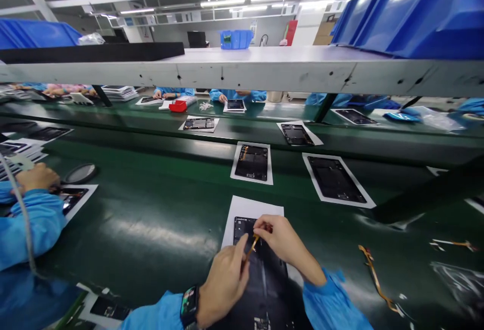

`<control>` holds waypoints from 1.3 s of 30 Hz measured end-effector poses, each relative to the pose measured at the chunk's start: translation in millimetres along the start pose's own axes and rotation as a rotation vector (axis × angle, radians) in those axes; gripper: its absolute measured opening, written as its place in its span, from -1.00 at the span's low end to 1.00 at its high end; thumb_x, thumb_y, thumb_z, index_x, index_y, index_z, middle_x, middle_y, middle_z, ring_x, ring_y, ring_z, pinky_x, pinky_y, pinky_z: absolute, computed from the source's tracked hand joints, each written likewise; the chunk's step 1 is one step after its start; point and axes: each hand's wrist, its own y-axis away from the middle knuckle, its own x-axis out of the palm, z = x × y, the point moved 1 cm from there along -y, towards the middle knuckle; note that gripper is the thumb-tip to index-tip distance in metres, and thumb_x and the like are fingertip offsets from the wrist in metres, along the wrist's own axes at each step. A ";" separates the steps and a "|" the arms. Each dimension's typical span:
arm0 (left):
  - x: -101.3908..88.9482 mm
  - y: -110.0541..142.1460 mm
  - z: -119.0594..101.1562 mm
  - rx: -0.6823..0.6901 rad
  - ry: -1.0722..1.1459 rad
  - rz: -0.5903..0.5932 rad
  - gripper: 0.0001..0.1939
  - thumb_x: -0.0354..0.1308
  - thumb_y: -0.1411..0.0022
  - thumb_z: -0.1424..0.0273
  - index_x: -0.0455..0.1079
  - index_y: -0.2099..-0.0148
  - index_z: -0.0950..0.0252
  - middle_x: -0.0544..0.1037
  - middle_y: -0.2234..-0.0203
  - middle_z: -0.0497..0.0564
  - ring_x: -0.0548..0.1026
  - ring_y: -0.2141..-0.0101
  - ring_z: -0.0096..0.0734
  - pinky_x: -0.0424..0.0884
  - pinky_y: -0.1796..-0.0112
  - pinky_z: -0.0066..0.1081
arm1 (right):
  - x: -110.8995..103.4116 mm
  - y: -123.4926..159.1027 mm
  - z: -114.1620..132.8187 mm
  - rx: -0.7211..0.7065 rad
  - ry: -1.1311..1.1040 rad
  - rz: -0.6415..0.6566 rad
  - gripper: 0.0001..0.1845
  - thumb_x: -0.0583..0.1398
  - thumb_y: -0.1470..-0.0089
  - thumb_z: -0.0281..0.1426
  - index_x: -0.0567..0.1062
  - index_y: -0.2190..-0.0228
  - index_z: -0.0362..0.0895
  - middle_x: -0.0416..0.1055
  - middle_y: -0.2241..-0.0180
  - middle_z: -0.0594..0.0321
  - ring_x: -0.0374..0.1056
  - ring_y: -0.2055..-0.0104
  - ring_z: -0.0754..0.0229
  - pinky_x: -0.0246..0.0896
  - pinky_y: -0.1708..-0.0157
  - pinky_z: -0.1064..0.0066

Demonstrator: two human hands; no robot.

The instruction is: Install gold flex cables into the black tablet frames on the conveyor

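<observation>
Below me lies a black tablet housing (270,282) on a white sheet (240,209). A thin orange flex cable (252,247) stretches between my two hands, over the upper part of the housing. My right hand (283,242) is closed, pinching the cable's upper end between thumb and fingertips. Lower down, my left hand (225,282) is closed around the cable's other end, its index finger pointing up along it. A smartwatch (189,304) is on my left wrist. Small circuit parts (260,323) show at the housing's near end.
To the right lie another flex cable (374,274) and a clear plastic bag (459,282). Other tablet housings (336,179) rest on paper ahead. A co-worker's hand (38,176) works at left. A shelf (242,75) with blue bins (408,12) spans overhead; a dark post (427,191) stands right.
</observation>
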 end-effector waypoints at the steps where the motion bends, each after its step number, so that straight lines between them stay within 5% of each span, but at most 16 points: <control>1: -0.4 2.5 8.4 0.040 -0.086 -0.021 -0.44 -0.02 -0.25 0.59 0.03 -0.28 0.35 0.53 0.28 0.07 0.50 0.30 -0.23 0.46 0.24 -0.24 | 7.0 -13.5 -4.5 0.015 0.026 0.041 -0.88 0.19 -0.06 -0.50 0.53 0.46 -0.16 0.48 0.52 0.29 0.36 0.46 0.25 0.18 0.42 0.48; 4: -5.1 5.2 23.9 0.120 -0.267 -0.010 -0.72 -0.04 -0.25 0.61 0.27 0.01 0.32 0.51 0.36 0.05 0.49 0.36 -0.22 0.45 0.31 -0.24 | 26.2 -44.1 -14.2 0.032 0.095 0.118 -0.85 0.19 -0.03 -0.56 0.55 0.47 -0.16 0.50 0.50 0.28 0.37 0.43 0.27 0.16 0.40 0.50; 8: -5.8 -1.8 27.7 0.207 -0.392 0.008 -0.85 -0.01 -0.24 0.63 0.27 0.30 0.30 0.47 0.46 -0.01 0.47 0.43 -0.26 0.44 0.28 -0.25 | 40.3 -68.9 -18.1 0.055 0.194 0.149 -0.84 0.22 0.06 -0.61 0.54 0.53 -0.14 0.47 0.51 0.29 0.34 0.41 0.26 0.09 0.39 0.48; 14: -4.4 -15.4 25.2 0.347 -0.420 0.016 -0.84 0.02 -0.25 0.62 0.32 0.14 0.37 0.49 0.41 0.00 0.47 0.39 -0.31 0.41 0.12 -0.24 | 41.7 -89.8 -20.3 0.177 0.311 0.237 -0.86 0.36 0.13 -0.53 0.54 0.47 -0.12 0.43 0.51 0.38 0.31 0.44 0.32 0.02 0.47 0.52; 23: -10.8 -20.0 24.7 0.393 -0.371 0.030 -0.86 0.01 -0.31 0.57 0.33 0.11 0.38 0.46 0.40 0.01 0.44 0.39 -0.29 0.37 0.29 -0.30 | 30.4 -120.3 -8.0 0.356 0.539 0.376 -0.66 0.51 0.35 -0.35 0.50 0.52 -0.14 0.52 0.43 0.21 0.45 0.34 0.12 0.13 0.46 0.45; 28: -10.2 -18.5 28.3 0.401 -0.302 -0.009 -0.83 -0.05 -0.35 0.56 0.33 0.09 0.37 0.46 0.38 0.01 0.42 0.38 -0.31 0.36 0.27 -0.30 | 31.7 -109.7 2.1 0.290 0.690 0.312 -0.55 0.51 0.32 -0.29 0.52 0.36 -0.16 0.54 0.25 0.03 0.46 0.16 -0.07 0.21 0.32 0.34; 39: -12.7 -17.7 30.0 0.323 -0.243 0.057 -0.82 -0.03 -0.37 0.51 0.39 0.10 0.32 0.49 0.23 0.06 0.46 0.27 -0.32 0.40 0.22 -0.32 | 39.4 -72.0 -21.0 0.037 0.728 0.240 -0.62 0.36 -0.01 -0.13 0.43 0.25 -0.08 0.49 0.26 0.20 0.43 0.20 0.06 0.06 0.35 0.37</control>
